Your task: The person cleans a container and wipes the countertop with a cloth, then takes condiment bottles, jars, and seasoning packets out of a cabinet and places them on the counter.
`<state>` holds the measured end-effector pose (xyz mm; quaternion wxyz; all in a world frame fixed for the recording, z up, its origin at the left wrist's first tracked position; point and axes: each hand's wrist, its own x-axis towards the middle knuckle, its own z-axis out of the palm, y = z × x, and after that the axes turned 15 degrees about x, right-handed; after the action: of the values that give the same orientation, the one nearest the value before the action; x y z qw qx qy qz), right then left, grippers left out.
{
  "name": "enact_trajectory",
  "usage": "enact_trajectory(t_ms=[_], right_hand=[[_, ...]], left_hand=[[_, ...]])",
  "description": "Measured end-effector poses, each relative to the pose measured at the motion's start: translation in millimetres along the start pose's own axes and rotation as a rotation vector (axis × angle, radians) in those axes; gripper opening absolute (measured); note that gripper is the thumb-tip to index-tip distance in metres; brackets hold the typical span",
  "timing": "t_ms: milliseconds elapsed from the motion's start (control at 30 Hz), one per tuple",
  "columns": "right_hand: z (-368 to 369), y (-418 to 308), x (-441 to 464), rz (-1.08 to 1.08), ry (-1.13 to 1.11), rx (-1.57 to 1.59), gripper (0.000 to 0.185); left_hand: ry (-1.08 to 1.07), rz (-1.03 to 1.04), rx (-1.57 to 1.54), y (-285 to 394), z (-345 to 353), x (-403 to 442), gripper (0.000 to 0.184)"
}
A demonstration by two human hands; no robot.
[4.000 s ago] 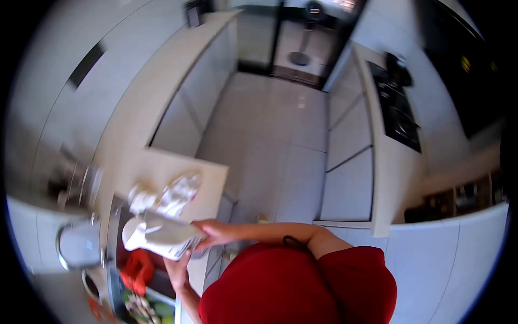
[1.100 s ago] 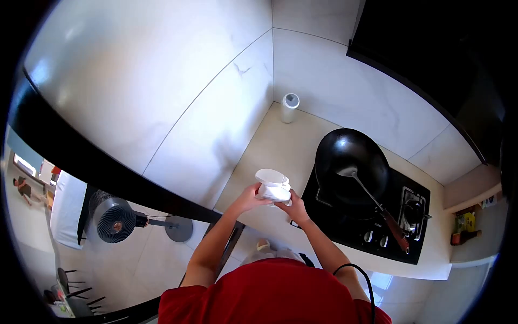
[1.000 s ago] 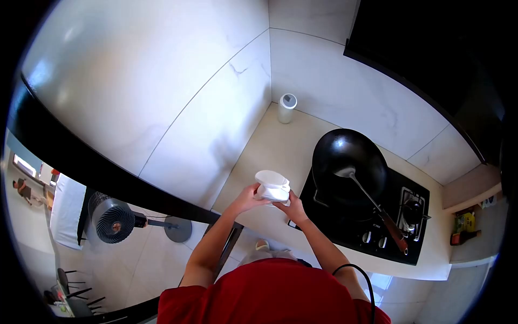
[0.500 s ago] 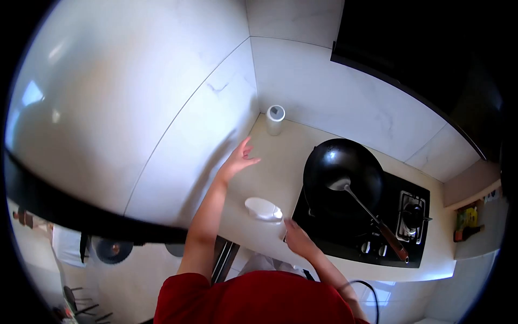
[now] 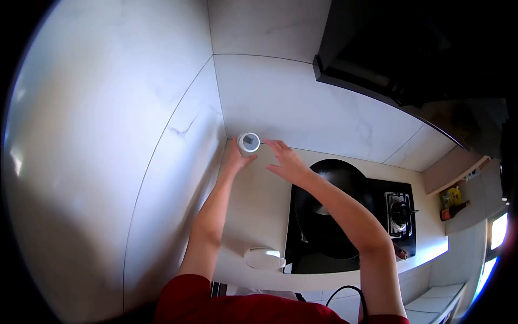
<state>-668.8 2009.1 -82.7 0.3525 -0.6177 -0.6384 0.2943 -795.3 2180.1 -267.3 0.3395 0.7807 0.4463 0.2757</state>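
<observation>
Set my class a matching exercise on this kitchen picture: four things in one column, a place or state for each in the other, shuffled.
1. canister
2. wok
3. right hand
4. white object

A. on the hob
B. open, holding nothing
C. left hand around it
D. on the counter, near its front edge

Pairs: 1-C; 2-A; 3-B; 4-D

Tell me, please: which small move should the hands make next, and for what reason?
Probably the right hand should close onto the free side of the white canister. The left hand curves around its other side, how firmly I cannot tell; the right hand is open and faces it across a gap.
</observation>
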Motion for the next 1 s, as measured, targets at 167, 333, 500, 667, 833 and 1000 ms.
enact_trajectory(t_ms=[167,333,500,667,833,1000], right_hand=[[36.2,20.4,56.9,0.015,0.035,-0.088,0.087],[48.3,31.7,73.5,0.074,0.013,-0.197,0.088],[13.4,-6.5,50.5,-0.017,-0.043,-0.190,0.072],[-43.6,-89.7,13.4,-0.202,0.020,-0.225,0.061],[-112.8,-193.8,-50.0,-0.362,0.160,-0.213,0.052],[-160.1,-252.6,-157.0,-0.355,0.292,-0.149,0.057]], left_hand=[[0.115,0.096,-0.121,-19.1,18.0,12.3,0.088],[-0.008,-0.029,-0.054,16.0,-7.8,-15.6,0.072],[-0.018,0.181,-0.097,53.3,-43.7,-34.6,0.068],[-0.191,0.263,-0.229,136.2,-109.7,-44.0,0.068],[-0.333,0.295,-0.352,254.1,-186.0,-86.6,0.068],[-0.359,0.382,-0.196,350.7,-205.1,-165.3,0.069]])
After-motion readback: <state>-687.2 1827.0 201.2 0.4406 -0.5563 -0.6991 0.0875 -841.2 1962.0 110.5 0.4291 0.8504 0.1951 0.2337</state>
